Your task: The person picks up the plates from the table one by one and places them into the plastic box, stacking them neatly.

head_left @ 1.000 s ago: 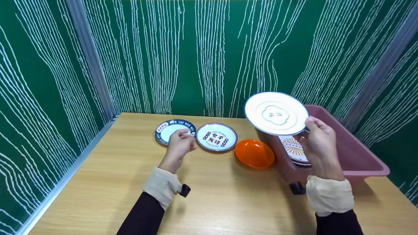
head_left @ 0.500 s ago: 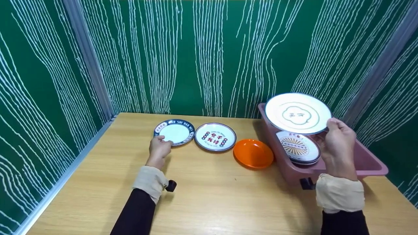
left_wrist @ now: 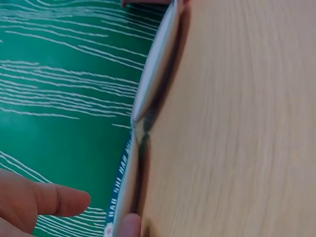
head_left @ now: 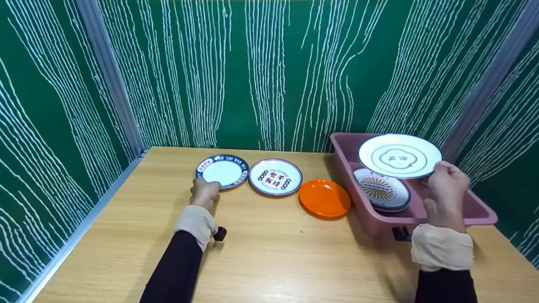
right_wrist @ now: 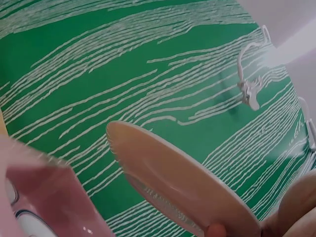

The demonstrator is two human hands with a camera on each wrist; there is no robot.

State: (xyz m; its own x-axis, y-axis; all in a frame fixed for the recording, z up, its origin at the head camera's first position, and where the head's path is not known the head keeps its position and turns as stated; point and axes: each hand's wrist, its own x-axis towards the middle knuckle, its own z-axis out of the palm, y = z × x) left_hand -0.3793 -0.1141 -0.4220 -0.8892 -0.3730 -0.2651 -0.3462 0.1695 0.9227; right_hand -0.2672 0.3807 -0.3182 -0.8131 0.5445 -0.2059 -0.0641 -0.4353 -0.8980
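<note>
My right hand (head_left: 447, 187) grips the near right rim of a white plate (head_left: 400, 155) with a thin dark edge and a green outline design. This plate is held tilted above the pink basin; its underside (right_wrist: 173, 173) shows in the right wrist view. My left hand (head_left: 205, 192) is at the near left rim of a plate with a wide dark-blue lettered border (head_left: 222, 171). In the left wrist view one fingertip (left_wrist: 131, 226) is right at that plate's edge, and another finger (left_wrist: 61, 199) extends apart from it.
A white plate with red characters (head_left: 276, 176) lies beside the blue-bordered one, then an orange plate (head_left: 324, 199). Inside the pink basin (head_left: 476, 206) at right, several stacked plates (head_left: 381, 189) lie, the top one with a sunburst design. A green, white-lined wall (head_left: 236, 84) stands behind the table.
My right hand has carried the white plate rightward over the basin. My left hand has moved left and down to the near rim of the blue-bordered plate.
</note>
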